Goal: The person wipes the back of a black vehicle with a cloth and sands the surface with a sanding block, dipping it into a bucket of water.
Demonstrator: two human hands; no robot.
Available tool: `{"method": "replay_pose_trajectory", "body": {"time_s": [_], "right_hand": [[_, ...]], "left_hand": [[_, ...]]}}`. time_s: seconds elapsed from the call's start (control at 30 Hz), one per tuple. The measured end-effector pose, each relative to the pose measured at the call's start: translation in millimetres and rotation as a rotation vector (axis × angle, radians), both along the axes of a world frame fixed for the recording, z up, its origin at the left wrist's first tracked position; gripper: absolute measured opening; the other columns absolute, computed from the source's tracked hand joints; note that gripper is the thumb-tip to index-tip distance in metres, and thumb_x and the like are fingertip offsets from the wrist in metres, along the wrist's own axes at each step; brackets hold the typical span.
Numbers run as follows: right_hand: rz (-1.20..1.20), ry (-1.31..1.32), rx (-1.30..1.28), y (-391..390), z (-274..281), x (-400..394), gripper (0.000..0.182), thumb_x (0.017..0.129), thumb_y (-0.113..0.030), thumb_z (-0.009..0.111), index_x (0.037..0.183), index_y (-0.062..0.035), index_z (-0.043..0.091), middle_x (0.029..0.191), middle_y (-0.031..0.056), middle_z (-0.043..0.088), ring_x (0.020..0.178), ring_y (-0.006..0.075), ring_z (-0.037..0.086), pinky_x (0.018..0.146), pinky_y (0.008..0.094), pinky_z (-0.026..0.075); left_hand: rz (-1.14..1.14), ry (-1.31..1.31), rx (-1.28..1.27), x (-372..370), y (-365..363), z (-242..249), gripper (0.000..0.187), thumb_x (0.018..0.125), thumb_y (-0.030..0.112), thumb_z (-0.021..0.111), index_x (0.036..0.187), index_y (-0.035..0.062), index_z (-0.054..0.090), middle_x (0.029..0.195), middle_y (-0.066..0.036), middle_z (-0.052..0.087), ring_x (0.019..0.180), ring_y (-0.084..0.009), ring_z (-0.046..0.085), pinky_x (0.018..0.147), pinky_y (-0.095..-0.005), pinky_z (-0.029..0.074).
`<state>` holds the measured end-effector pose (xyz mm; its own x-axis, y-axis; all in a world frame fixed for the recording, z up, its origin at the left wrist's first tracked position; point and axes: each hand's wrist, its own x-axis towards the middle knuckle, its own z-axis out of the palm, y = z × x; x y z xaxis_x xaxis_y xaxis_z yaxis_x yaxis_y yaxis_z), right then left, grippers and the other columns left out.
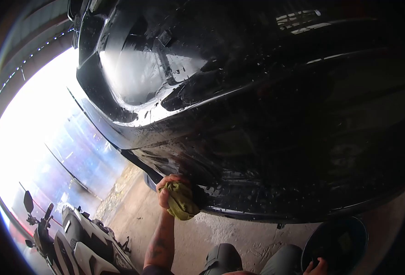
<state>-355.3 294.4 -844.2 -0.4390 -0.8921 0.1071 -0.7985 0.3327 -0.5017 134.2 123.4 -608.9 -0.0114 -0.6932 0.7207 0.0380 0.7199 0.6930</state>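
My left hand (165, 183) is closed round a crumpled olive-yellow cloth (181, 200). It presses the cloth against the lower corner of a black car bumper (257, 169), whose dark surface carries light specks and streaks. At the bottom right, my right hand (316, 266) is partly in view, its fingers bent over the near rim of a dark round bucket (363, 236). Something pale and faint shows inside that bucket, too dim to name. Above my left hand, the car's light unit (138, 78) reflects bright daylight.
A white and black motorcycle (90, 236) stands at the lower left, its handlebar and mirror upright. My knees (223, 257) are bent close under the bumper. Concrete floor (216, 227) lies beneath the car. Strong light comes through a wide opening at the left.
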Motion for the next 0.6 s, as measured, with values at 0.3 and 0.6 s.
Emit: {"method": "replay_pose_trajectory", "body": {"time_s": [0.3,0.6], "right_hand": [[0.007,0.001,-0.011,0.2,-0.4,-0.2,0.025,0.094,-0.029,0.070,0.114,-0.0139,0.068,0.105,0.0131,0.069,0.097,0.0369,0.066,0.083,0.0495,0.053],[-0.011,0.003,0.013,2.1,-5.2,1.0,0.026,0.095,-0.029,0.070,0.116,-0.0147,0.068,0.107,0.0123,0.069,0.100,0.0359,0.067,0.084,0.0487,0.053]], "left_hand": [[0.027,0.007,0.014,1.0,0.4,-2.0,0.066,0.092,0.052,0.068,0.118,-0.0093,0.063,0.109,-0.028,0.070,0.091,-0.0320,0.073,0.082,-0.0396,0.061],[0.031,0.010,0.045,2.5,1.4,-2.1,0.068,0.090,0.052,0.071,0.117,-0.0098,0.065,0.108,-0.025,0.071,0.092,-0.0300,0.073,0.083,-0.0388,0.060]]}}
